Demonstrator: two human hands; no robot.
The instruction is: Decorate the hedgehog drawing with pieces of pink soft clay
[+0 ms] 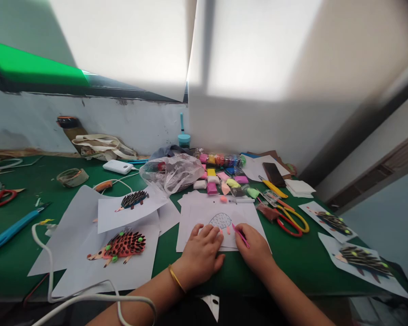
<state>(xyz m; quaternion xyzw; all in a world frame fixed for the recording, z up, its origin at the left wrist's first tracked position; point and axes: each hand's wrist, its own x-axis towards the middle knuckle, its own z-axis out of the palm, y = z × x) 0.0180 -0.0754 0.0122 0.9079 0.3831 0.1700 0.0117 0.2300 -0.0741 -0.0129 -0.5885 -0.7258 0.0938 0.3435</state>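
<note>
My left hand (202, 253) lies palm down with its fingers stretched over the lower left of a white sheet of paper (187, 222). In my right hand (253, 249) is a thin pink pointed modelling tool (242, 237), pinched between thumb and fingers. Its tip is close to the right end of a blue outlined body with a scale pattern (220, 220) on the sheet. Small pink-orange clay pieces (228, 230) sit just below the drawing, one partly beside my left fingertips. Farther up the sheet are an orange clay lump (223, 199) and a white pen (245, 201).
Several coloured clay packets (211, 188) and a clear plastic bag (173, 172) lie behind the sheet. Scissors (294, 222) and a yellow cutter (274, 188) are to the right. Finished hedgehog pictures (125, 246) lie left and right. A white cable (49, 267) crosses the left front.
</note>
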